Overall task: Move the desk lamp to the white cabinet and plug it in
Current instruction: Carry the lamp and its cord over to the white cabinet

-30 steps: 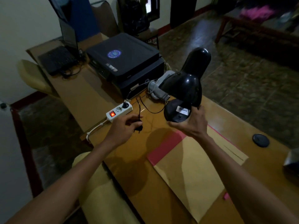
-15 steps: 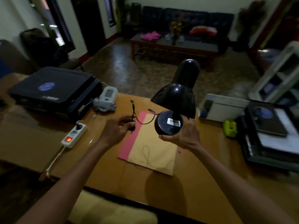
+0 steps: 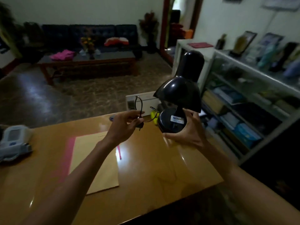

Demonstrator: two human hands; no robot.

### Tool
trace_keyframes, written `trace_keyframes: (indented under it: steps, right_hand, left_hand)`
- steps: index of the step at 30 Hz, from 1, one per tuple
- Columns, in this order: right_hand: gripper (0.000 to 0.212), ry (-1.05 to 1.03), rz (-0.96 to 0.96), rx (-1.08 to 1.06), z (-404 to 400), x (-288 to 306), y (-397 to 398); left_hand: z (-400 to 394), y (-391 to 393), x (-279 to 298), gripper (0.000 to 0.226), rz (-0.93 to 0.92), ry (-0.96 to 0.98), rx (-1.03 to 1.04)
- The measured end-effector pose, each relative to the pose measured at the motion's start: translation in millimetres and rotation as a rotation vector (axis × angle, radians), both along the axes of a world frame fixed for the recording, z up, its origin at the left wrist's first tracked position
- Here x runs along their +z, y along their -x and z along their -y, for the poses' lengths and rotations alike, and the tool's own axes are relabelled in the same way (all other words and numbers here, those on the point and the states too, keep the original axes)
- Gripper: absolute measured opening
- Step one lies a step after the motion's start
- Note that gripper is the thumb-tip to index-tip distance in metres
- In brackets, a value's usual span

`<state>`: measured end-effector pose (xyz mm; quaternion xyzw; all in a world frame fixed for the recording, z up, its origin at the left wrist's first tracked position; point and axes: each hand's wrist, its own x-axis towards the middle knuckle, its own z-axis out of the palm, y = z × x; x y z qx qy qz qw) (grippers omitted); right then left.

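Desk lamp [image 3: 177,93], glossy black plastic with a bell-shaped shade and a round base, is hanging in the air above the far right corner of the glossy brown wooden desk [image 3: 146,184], and the account is running from the left side across. At the far left edge a grey and white device [image 3: 13,142] is lying on the desk, and near it a tan paper envelope with a pink edge [image 3: 90,163] is lying flat. Next, the left hand [image 3: 125,125] is pinching the lamp's thin black cord [image 3: 140,104] with fingers closed around it, the cord looping up above the hand; the small dark plug seems to be dangling just under the fingers, though it is blurred. Just beside it, the right hand [image 3: 186,133] is cupping the lamp's base from below, fingers wrapped shut on it, with the lamp's long axis tilting up and away to the right. Further right, well apart from the lamp across a gap, the white glass-fronted cabinet [image 3: 243,73] is standing with its flat top crowded. The right hand is the nearer one to it, so the carry likely is heading rightward.
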<state>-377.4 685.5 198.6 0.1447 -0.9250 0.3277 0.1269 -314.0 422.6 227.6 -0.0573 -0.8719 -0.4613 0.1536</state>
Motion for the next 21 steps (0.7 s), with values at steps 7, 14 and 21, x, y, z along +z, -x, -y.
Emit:
trace_keyframes:
  steps: [7,14,21]
  right_hand:
    - [0.126,0.028,0.073,-0.269,-156,0,10]
    - [0.133,0.025,0.142,-0.459,-312,-18,37]
    - [0.139,-0.015,0.241,-0.592,-427,-41,58]
  left_hand:
    - [-154,82,4,0.028,-0.024,0.016,-0.202]
    - [-312,167,-25,0.026,-0.021,0.009,-0.423]
    - [-444,215,-74,0.031,0.174,-0.054,-0.465]
